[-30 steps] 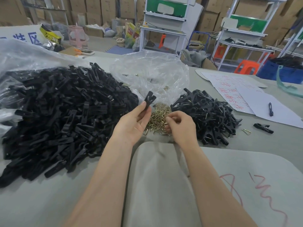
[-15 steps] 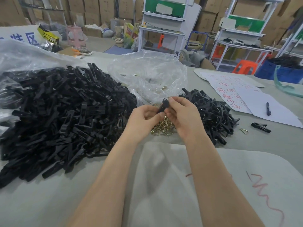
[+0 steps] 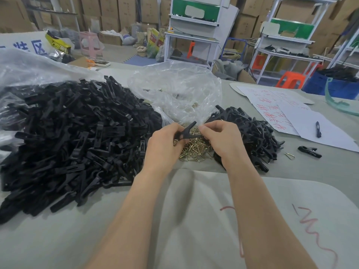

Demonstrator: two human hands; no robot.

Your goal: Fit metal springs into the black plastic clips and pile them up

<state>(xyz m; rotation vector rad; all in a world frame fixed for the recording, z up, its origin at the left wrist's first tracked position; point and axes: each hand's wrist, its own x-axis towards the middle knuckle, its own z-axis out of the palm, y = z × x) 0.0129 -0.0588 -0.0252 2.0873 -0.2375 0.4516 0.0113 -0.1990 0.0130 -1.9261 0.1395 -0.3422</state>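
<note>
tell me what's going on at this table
A person is assembling clips by hand. The left hand holds one black clip, and the right hand pinches at its open end. It seems to be working a spring in, though that spring is too small to see. Below the hands lies a heap of brass-coloured springs. A large pile of clips lies to the left and a smaller pile to the right.

Black clip heap (image 3: 58, 142) partly off left edge
</note>
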